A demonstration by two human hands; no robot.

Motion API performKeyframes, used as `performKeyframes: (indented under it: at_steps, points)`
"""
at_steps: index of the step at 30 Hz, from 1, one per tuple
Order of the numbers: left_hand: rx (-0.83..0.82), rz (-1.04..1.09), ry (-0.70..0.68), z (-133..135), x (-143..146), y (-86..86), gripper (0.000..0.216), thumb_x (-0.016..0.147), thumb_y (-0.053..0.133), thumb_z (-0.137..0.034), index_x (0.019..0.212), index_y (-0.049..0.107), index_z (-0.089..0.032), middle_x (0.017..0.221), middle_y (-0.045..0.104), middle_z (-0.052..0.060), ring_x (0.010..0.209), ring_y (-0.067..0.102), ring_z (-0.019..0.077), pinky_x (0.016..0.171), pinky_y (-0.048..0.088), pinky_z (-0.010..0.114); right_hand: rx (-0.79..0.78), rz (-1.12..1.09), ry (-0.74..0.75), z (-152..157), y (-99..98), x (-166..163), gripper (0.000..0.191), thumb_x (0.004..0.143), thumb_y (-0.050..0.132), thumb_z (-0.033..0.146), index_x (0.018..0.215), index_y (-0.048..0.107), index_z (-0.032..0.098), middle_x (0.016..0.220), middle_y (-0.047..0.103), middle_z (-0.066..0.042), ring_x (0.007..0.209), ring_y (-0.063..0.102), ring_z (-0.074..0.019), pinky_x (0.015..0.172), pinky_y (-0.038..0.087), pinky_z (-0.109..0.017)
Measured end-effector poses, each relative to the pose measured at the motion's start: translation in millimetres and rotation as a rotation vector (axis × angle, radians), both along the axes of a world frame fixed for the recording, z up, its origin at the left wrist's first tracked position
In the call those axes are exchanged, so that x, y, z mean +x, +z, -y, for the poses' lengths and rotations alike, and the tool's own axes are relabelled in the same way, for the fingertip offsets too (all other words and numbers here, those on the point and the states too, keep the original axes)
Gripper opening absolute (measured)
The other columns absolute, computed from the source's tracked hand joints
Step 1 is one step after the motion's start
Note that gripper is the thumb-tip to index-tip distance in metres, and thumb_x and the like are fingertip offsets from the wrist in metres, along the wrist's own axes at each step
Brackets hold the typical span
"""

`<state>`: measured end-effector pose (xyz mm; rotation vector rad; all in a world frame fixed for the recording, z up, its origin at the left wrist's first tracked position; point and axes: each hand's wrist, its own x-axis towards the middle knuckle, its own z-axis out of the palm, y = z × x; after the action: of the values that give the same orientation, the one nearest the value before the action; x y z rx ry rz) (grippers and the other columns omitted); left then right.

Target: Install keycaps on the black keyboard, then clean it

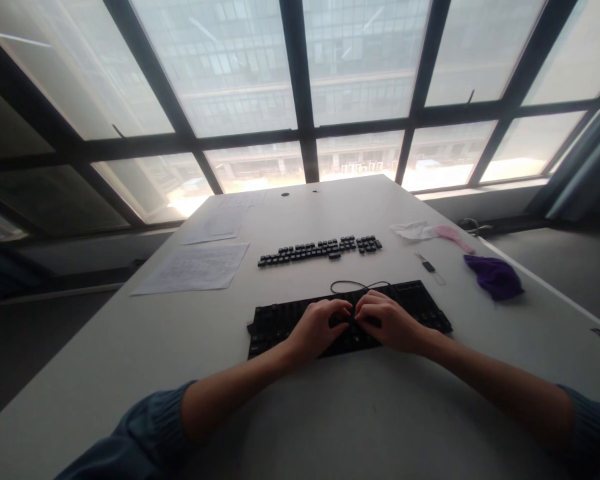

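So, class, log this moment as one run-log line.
left hand: on black keyboard | right hand: beside it, same keyboard | behind: row of loose keycaps | table: papers, purple cloth

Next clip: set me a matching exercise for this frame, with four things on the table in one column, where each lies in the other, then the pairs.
Things
1. black computer keyboard
2. rows of loose black keycaps
3. crumpled purple cloth
4. printed white paper sheets

Places
A. far left part of the white table
B. under the left hand and right hand
C. near the table's right edge
D. just beyond the keyboard, mid-table

Pairs: 1-B, 2-D, 3-C, 4-A
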<state>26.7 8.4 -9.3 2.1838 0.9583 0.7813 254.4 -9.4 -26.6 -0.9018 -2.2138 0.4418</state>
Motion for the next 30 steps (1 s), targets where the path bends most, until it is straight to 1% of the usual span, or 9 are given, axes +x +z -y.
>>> performKeyframes:
  at_steps: [2,5,8,11,14,17,20,25,30]
  points:
    - [0.046,-0.026,-0.011,-0.9,0.2,-3.1,0.030,0.079,0.077,-0.014,0.108,0.075,-0.022,0.097,0.076,0.004,0.088,0.070,0.0188,0.085,0.054,0.030,-0.003,0.001,-0.001,0.3,1.1,-0.3,0.016,0.085,0.066,0.006,0.087,0.068,0.021,0.094,0.069,-0.006,0.091,0.061,-0.0212,0.083,0.051,-0.036]
    - [0.119,-0.031,-0.056,-2.9,0.5,-6.9,0.014,0.083,0.075,-0.017,0.096,0.079,-0.022,0.097,0.077,0.005,0.091,0.068,0.0202,0.089,0.052,0.033,-0.009,0.007,-0.001,0.9,3.0,-0.9,0.016,0.084,0.066,0.005,0.087,0.068,0.021,0.094,0.069,-0.005,0.091,0.061,-0.0210,0.083,0.050,-0.036]
    - [0.131,-0.025,-0.060,-4.0,1.0,-7.5,0.011,0.085,0.074,-0.019,0.092,0.081,-0.023,0.096,0.077,0.005,0.093,0.067,0.0208,0.090,0.051,0.034,-0.011,0.010,-0.002,1.3,4.0,-1.2,0.016,0.085,0.065,0.005,0.087,0.067,0.021,0.093,0.068,-0.005,0.090,0.060,-0.0210,0.083,0.050,-0.036]
    - [0.057,-0.022,-0.030,-3.8,1.8,-2.8,0.012,0.084,0.074,-0.019,0.092,0.082,-0.023,0.093,0.077,0.005,0.089,0.068,0.0206,0.087,0.051,0.033,-0.010,0.015,-0.007,1.1,3.6,-1.0,0.016,0.085,0.065,0.005,0.087,0.067,0.021,0.093,0.068,-0.005,0.090,0.060,-0.0209,0.084,0.050,-0.037]
    - [-0.079,0.008,0.001,-4.7,2.1,4.7,0.012,0.083,0.073,-0.019,0.090,0.082,-0.022,0.089,0.078,0.004,0.084,0.070,0.0195,0.084,0.053,0.030,-0.008,0.013,-0.005,0.7,2.4,-0.7,0.015,0.085,0.065,0.006,0.086,0.067,0.021,0.093,0.068,-0.005,0.090,0.060,-0.0210,0.084,0.049,-0.037]
    - [-0.213,0.027,0.027,-7.0,1.8,10.1,0.015,0.083,0.070,-0.021,0.093,0.082,-0.020,0.090,0.079,0.004,0.084,0.072,0.0200,0.080,0.054,0.028,-0.010,0.010,-0.004,0.6,2.1,-0.7,0.015,0.085,0.065,0.006,0.087,0.067,0.021,0.094,0.069,-0.005,0.091,0.060,-0.0211,0.085,0.049,-0.037]
    - [-0.263,0.040,0.032,-8.3,2.1,12.0,0.017,0.084,0.069,-0.024,0.093,0.082,-0.019,0.091,0.079,0.004,0.084,0.072,0.0207,0.079,0.054,0.028,-0.011,0.009,-0.006,0.8,2.7,-0.9,0.016,0.084,0.066,0.005,0.086,0.067,0.021,0.094,0.069,-0.005,0.090,0.060,-0.0209,0.086,0.049,-0.037]
    - [-0.221,0.042,0.034,-6.5,3.9,11.7,0.015,0.083,0.069,-0.022,0.089,0.082,-0.019,0.090,0.079,0.005,0.083,0.071,0.0200,0.079,0.054,0.028,-0.006,0.004,-0.010,0.9,3.2,-1.1,0.016,0.084,0.066,0.005,0.086,0.067,0.021,0.094,0.069,-0.005,0.090,0.061,-0.0208,0.086,0.049,-0.037]
    - [-0.078,0.002,0.038,-4.9,4.6,4.1,0.012,0.083,0.071,-0.020,0.088,0.082,-0.022,0.088,0.078,0.004,0.085,0.069,0.0201,0.086,0.053,0.033,-0.012,0.008,-0.010,0.8,2.6,-0.9,0.015,0.084,0.066,0.006,0.086,0.068,0.021,0.094,0.069,-0.005,0.090,0.061,-0.0208,0.086,0.050,-0.037]
